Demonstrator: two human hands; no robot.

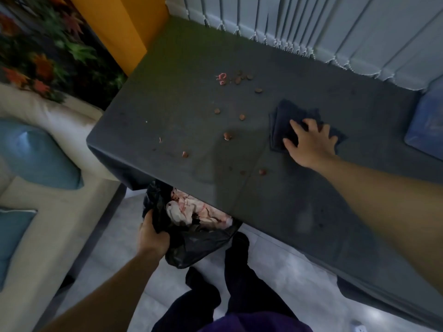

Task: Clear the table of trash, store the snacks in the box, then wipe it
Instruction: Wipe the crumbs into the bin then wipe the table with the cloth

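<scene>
A dark grey table (pixel 187 56) carries several small brown crumbs (pixel 227 136) and a bit of pink string-like trash (pixel 221 79). My right hand (pixel 311 142) lies flat with spread fingers on a dark folded cloth (pixel 285 116) at the table's right side. Below the table's near edge, my left hand (pixel 151 236) grips the rim of a black trash bag (pixel 196 245), which is held open and holds crumpled white and pink paper (pixel 189 212).
A blue box (pixel 426 125) sits at the table's far right edge. A beige sofa (pixel 48 207) with blue cushions (pixel 36 154) stands to the left. Vertical blinds (pixel 311 22) hang behind the table. My dark-trousered legs (pixel 239 283) stand on grey floor.
</scene>
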